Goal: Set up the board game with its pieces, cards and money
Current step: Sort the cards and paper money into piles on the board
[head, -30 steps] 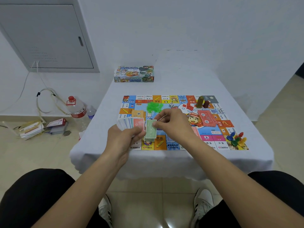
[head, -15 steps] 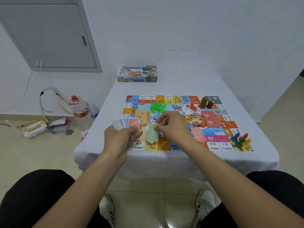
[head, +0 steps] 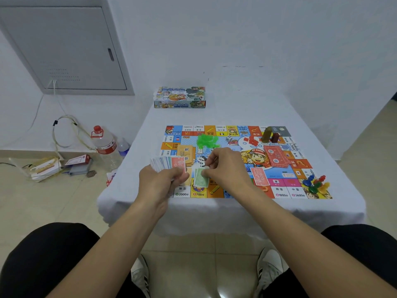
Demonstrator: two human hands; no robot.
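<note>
**Hands sorting play money over the board**

The left hand [head: 160, 183] grips a fanned wad of play money [head: 168, 163], thumb across the red note on top, held over the near-left part of the game board [head: 300, 166]. Just right of it, the right hand [head: 225, 168] pinches the far end of a small pile of green notes [head: 201, 180] lying on the board's near edge; how many notes it holds cannot be told. One stack of orange cards [head: 187, 153] lies just beyond the left hand. Two red stacks [head: 276, 157] lie right of the right hand. A green plastic cluster [head: 207, 141] sits far of both hands, with one white die [head: 229, 138] beside it. Coloured pawns [head: 316, 182] huddle at the near-right corner. One game box [head: 180, 97] stands at the table's [head: 247, 108] far side.
</note>
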